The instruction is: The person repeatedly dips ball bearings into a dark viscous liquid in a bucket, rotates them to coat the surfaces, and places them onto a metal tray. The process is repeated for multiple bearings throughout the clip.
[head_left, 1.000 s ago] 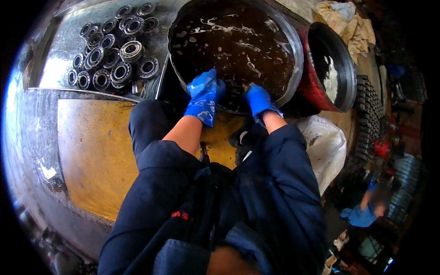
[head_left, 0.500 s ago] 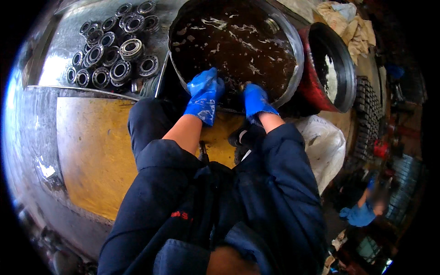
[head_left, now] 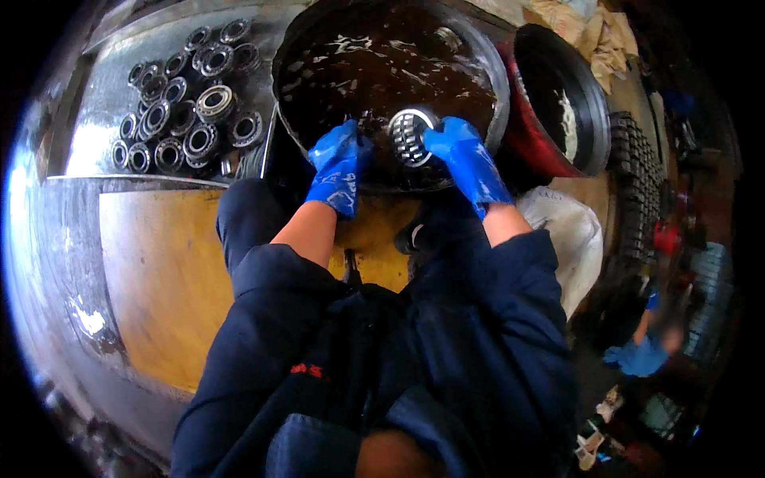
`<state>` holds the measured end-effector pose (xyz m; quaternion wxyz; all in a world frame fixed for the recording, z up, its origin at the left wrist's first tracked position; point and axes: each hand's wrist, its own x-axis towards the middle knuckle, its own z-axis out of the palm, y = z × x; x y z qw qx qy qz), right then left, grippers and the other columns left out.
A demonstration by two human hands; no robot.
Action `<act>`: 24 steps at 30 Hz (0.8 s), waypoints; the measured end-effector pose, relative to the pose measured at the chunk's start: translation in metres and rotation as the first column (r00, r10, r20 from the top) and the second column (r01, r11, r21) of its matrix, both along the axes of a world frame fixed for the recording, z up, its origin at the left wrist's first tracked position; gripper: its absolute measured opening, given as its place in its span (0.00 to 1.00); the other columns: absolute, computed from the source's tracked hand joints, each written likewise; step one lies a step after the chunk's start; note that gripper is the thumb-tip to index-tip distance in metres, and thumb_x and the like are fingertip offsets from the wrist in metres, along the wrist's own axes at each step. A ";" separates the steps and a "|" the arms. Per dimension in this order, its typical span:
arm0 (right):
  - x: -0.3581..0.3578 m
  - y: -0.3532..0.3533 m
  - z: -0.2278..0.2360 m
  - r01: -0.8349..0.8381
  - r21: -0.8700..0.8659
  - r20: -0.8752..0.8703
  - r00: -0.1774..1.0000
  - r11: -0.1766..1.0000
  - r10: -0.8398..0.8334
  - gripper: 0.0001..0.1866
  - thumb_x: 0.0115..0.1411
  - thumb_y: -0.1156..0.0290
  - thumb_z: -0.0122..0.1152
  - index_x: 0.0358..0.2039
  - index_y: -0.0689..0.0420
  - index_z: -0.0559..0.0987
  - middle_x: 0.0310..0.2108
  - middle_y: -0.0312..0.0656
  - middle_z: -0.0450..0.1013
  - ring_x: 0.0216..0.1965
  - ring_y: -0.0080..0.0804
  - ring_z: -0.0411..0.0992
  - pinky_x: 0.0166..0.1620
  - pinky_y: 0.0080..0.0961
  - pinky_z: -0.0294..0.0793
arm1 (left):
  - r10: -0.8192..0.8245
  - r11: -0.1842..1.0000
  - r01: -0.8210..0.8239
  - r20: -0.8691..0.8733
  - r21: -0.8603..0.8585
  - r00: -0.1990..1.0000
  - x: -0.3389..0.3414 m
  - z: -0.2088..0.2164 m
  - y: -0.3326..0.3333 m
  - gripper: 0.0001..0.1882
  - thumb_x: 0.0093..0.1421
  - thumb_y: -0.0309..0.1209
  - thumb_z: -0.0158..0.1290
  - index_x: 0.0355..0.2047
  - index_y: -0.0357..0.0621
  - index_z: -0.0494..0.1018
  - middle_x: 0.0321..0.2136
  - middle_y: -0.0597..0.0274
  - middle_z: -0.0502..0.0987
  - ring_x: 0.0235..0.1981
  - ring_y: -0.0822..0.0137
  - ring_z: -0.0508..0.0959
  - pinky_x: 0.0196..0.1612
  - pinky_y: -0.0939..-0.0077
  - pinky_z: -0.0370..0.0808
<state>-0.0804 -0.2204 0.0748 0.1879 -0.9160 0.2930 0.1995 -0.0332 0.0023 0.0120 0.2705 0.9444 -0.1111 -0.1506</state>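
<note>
My right hand (head_left: pixel 466 155), in a blue rubber glove, grips a shiny roller bearing (head_left: pixel 409 139) by its right side. The bearing is tilted, its rows of rollers showing, above the dark brown liquid (head_left: pixel 358 84) in a wide round tub (head_left: pixel 503 99). My left hand (head_left: pixel 339 163), gloved the same way, is closed at the near left part of the tub. Whatever it holds, if anything, is hidden by the fingers. A small metal ring-shaped part (head_left: pixel 449 38) shows at the tub's far side.
Several dark bearings (head_left: pixel 199 140) lie on a metal tray (head_left: pixel 88 151) at the far left. Right of the tub leans a red drum (head_left: pixel 550 151), with a white sack (head_left: pixel 570 239) nearer. Stacked metal parts (head_left: pixel 633 151) stand beyond. Another person (head_left: pixel 641 354) is at the right.
My right hand has moved right and lifted, and the bearing now shows in it above the liquid. My left hand stays closed near the tub's near rim.
</note>
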 end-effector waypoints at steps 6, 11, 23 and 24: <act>-0.046 0.020 0.081 0.116 0.579 0.461 0.770 0.807 -0.441 0.25 0.59 0.60 0.66 0.51 0.64 0.82 0.45 0.54 0.83 0.48 0.40 0.81 0.53 0.34 0.77 | 0.068 0.998 -0.065 0.168 -0.024 0.983 -0.004 -0.015 -0.001 0.17 0.59 0.43 0.55 0.45 0.54 0.81 0.39 0.53 0.84 0.44 0.48 0.83 0.47 0.56 0.79; -0.047 0.001 0.027 0.048 0.727 0.495 0.655 0.685 -0.571 0.19 0.61 0.66 0.65 0.49 0.63 0.83 0.42 0.46 0.84 0.43 0.30 0.80 0.50 0.31 0.77 | 0.046 0.999 -0.046 0.122 0.003 0.991 -0.009 -0.001 -0.005 0.17 0.59 0.44 0.54 0.46 0.55 0.81 0.44 0.51 0.84 0.48 0.45 0.82 0.51 0.53 0.78; -0.043 -0.013 0.006 0.142 0.819 0.381 0.592 0.557 -0.710 0.17 0.60 0.66 0.64 0.47 0.62 0.84 0.41 0.49 0.84 0.44 0.38 0.82 0.50 0.35 0.79 | -0.007 0.982 0.011 -0.018 0.189 1.000 -0.005 0.013 -0.015 0.20 0.58 0.45 0.53 0.48 0.56 0.80 0.47 0.53 0.83 0.50 0.47 0.81 0.53 0.55 0.78; -0.043 -0.016 0.005 0.184 0.784 0.381 0.612 0.594 -0.693 0.18 0.59 0.65 0.64 0.47 0.61 0.84 0.42 0.51 0.84 0.45 0.39 0.82 0.50 0.35 0.79 | -0.033 0.968 0.042 -0.041 0.247 0.999 -0.004 0.015 -0.017 0.20 0.58 0.44 0.53 0.48 0.56 0.80 0.47 0.53 0.83 0.50 0.48 0.81 0.52 0.55 0.78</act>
